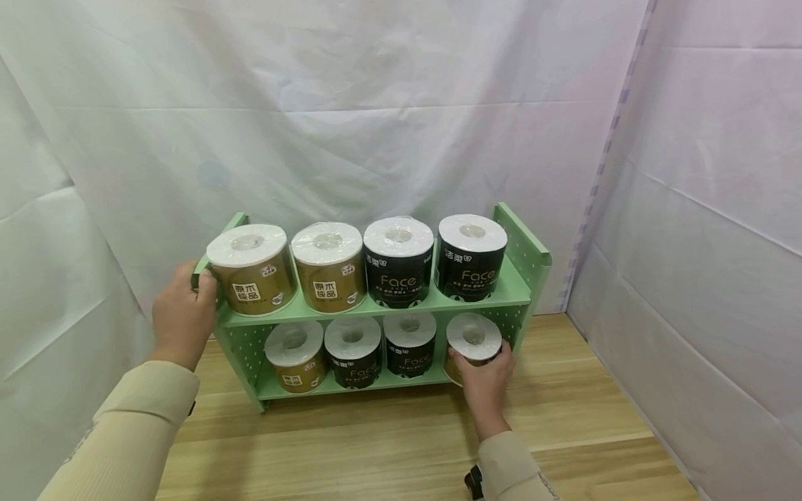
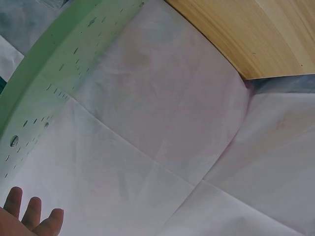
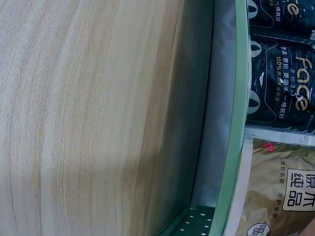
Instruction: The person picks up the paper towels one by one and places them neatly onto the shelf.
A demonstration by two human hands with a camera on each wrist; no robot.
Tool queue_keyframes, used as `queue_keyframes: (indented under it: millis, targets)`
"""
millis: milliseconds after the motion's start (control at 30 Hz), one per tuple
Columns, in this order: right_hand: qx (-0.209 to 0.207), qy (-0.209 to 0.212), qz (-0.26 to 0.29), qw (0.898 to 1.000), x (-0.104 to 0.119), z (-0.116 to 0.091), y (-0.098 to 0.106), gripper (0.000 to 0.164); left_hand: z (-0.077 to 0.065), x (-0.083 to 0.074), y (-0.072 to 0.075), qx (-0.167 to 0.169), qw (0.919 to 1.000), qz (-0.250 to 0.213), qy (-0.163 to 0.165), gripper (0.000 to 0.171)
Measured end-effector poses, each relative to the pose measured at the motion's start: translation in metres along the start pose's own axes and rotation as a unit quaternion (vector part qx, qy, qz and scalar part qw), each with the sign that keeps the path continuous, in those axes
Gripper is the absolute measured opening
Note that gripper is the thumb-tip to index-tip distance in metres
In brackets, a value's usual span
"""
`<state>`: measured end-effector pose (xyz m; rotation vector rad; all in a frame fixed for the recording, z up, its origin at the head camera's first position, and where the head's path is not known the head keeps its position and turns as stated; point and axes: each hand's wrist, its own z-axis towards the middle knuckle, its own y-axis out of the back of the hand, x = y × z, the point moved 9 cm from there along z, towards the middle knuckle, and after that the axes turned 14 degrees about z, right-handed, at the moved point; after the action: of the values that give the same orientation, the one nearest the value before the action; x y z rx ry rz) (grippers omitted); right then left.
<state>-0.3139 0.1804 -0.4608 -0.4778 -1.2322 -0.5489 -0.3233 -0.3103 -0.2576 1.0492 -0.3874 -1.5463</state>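
Observation:
A light green two-tier shelf (image 1: 301, 321) holds wrapped toilet paper rolls on both levels. My left hand (image 1: 182, 313) grips the front edge of its left side panel; in the left wrist view the fingertips (image 2: 32, 211) show beside the perforated green panel (image 2: 54, 69). On the lower tier at the right end, my right hand (image 1: 489, 383) holds a gold-wrapped toilet paper roll (image 1: 474, 339), thumb on the left and fingers on the right. The right wrist view shows that gold roll (image 3: 278, 191) at the lower right, with only a sliver of the hand at the corner.
Two gold rolls (image 1: 330, 282) and two black rolls (image 1: 471, 271) stand on the upper tier. Below are another gold roll (image 1: 297, 358) and two black rolls (image 1: 410, 348). The shelf stands on a wooden table (image 1: 351, 445), with white cloth (image 1: 376, 139) behind and at both sides.

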Motion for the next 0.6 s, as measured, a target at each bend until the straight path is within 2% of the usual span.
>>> queue_keyframes:
  millis: [600]
  targets:
    - [-0.015,0.010,-0.024,1.000,-0.0010,0.0038,-0.0056,0.100,0.0000,0.0004,-0.0003,-0.001,1.0000,0.002,0.000,0.045]
